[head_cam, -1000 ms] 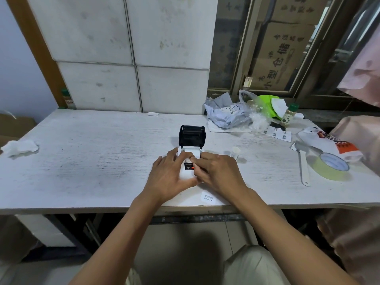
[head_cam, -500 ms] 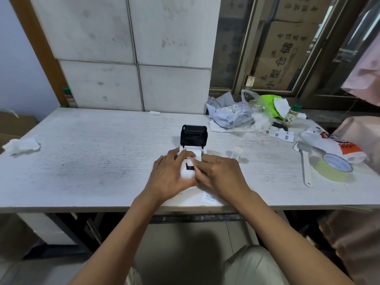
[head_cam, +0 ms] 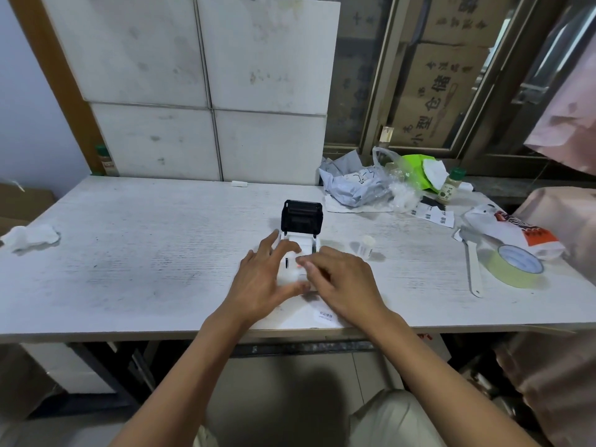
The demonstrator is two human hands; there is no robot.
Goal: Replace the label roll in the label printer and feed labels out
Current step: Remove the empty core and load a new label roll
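Note:
A small white label printer [head_cam: 292, 272] stands on the white table [head_cam: 145, 253] with its black lid [head_cam: 301, 217] swung up and open behind it. My left hand [head_cam: 261, 282] wraps the printer's left side, fingers spread over the open bay and thumb at its near end. My right hand [head_cam: 345, 282] lies on the printer's right side; its blurred fingertips touch the printer's face. A small white roll [head_cam: 366, 246] stands on the table just right of the printer. A printed label [head_cam: 325, 316] lies by the table's front edge under my right wrist. The bay's inside is mostly hidden.
A roll of green tape [head_cam: 516, 266] and a white flat tool [head_cam: 474, 269] lie at the right. Plastic bags [head_cam: 361, 185], a small bottle [head_cam: 450, 188] and paper slips crowd the back right. A crumpled tissue [head_cam: 29, 237] sits at the left edge.
My left hand's fingers have spread and reached further over the open bay. My right fingertips have slid left across the printer's face, covering the small red light seen before.

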